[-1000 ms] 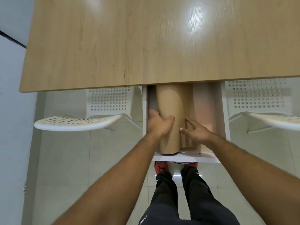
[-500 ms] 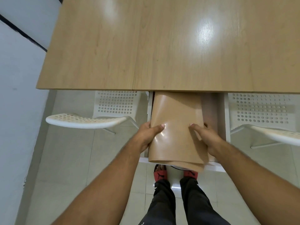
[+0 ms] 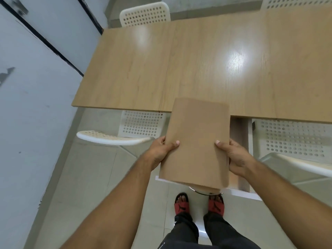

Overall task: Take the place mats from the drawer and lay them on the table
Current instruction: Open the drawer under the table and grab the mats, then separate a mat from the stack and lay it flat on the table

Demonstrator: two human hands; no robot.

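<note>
I hold a folded stack of tan place mats (image 3: 196, 141) in the air in front of me. My left hand (image 3: 162, 150) grips its left edge and my right hand (image 3: 231, 156) grips its right edge, thumbs on top. The far end of the mats overlaps the near edge of the wooden table (image 3: 179, 65). Below the mats the white drawer (image 3: 243, 151) stands pulled out from under the table; most of its inside is hidden by the mats.
White perforated chairs stand to the left (image 3: 115, 138) and right (image 3: 294, 146) of the drawer, and another (image 3: 144, 14) at the table's far side. A pale wall (image 3: 32, 87) runs along the left. My feet in red sandals (image 3: 182, 203) are on the tiled floor.
Both hands have lifted the place mats out of the drawer and up toward the table edge. My view has tilted up, showing more of the table.
</note>
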